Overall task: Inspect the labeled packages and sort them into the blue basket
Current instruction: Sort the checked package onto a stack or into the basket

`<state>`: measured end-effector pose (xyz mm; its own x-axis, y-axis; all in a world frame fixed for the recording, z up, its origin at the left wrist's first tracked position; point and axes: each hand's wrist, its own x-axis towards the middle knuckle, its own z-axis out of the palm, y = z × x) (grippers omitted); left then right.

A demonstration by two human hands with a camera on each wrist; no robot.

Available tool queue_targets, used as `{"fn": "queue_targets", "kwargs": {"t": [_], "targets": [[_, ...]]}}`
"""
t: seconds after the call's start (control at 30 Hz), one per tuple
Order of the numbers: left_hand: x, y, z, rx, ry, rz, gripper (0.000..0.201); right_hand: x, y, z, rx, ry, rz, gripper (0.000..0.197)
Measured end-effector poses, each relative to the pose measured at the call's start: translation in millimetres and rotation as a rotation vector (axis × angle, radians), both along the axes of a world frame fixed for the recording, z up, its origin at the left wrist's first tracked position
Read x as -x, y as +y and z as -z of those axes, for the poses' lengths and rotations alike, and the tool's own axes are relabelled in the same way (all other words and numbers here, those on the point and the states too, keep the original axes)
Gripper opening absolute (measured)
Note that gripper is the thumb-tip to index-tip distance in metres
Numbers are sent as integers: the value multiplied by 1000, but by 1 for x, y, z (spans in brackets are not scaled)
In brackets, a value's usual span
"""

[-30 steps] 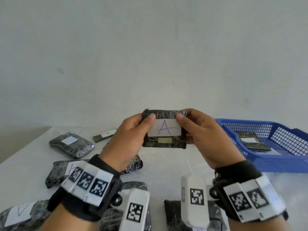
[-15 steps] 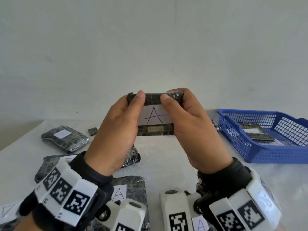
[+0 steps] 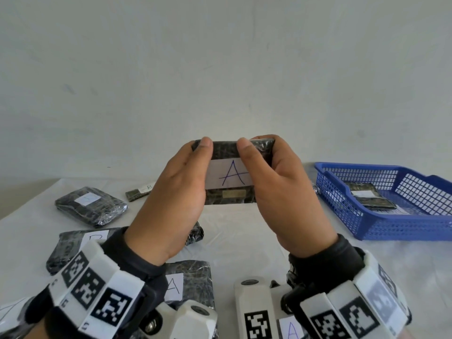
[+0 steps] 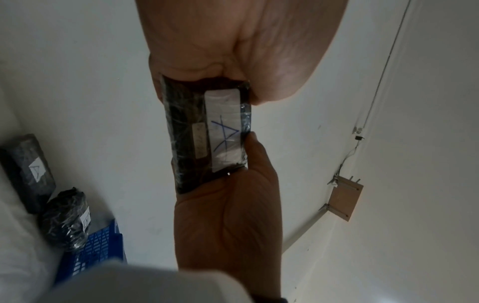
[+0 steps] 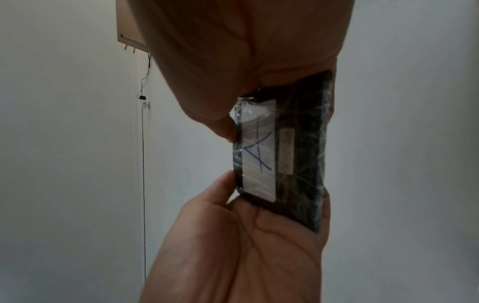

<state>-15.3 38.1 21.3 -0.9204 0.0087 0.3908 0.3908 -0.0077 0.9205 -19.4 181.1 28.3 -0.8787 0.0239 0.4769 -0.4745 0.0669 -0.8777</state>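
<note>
Fingers of the left hand [image 3: 171, 199] and right hand [image 3: 288, 199] pinch the black package [image 3: 231, 199] marked A, mid-frame, left of the blue basket [image 3: 381, 226].

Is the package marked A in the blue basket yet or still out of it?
Out. Both the left hand and the right hand hold the package marked A up above the table, left of the blue basket.

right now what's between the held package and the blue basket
In the head view, only the right hand gripping the held package, then a bare strip of white table up to the blue basket.
</note>
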Motion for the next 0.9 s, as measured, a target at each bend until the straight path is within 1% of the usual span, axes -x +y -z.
{"fn": "queue_targets", "kwargs": {"t": [0.07, 0.13, 0.23, 0.33, 0.37, 0.47, 0.57, 0.63, 0.7, 0.77, 0.83, 0.9], "targets": [[0, -1, 0, 11, 4, 19, 41, -1, 2, 0, 25, -32, -34, 51], [1, -3, 0, 9, 9, 0, 38, -2, 6, -1, 41, -65, -65, 56], [4, -6, -1, -5, 2, 20, 56, -3, 6, -3, 92, -61, -88, 48], [5, -7, -2, -108, -56, 57, 57, -2, 5, -3, 131, -9, -87, 46], [6, -7, -2, -115, -59, 44, 57, 0, 5, -2, 144, -2, -88, 44], [9, -6, 1, -79, -17, 23, 65, 3, 7, 0, 197, -17, -101, 39], [9, -5, 0, -143, -52, 52, 48, 5, 6, 1, 209, -12, -79, 39], [10, -4, 1, -156, -50, 64, 43, 6, 4, 2, 236, -15, -73, 37], [11, -6, 2, -161, -39, 64, 43, 7, 3, 3, 242, 7, -59, 37], [9, -6, 0, -186, -65, 93, 41, 7, 3, 4, 242, 38, -47, 37], [7, -4, 0, -146, -38, 92, 43, 8, 4, 4, 240, 40, -60, 35], [6, -2, 0, -145, -24, 87, 40, 8, 3, 5, 175, 69, -49, 31]]}}
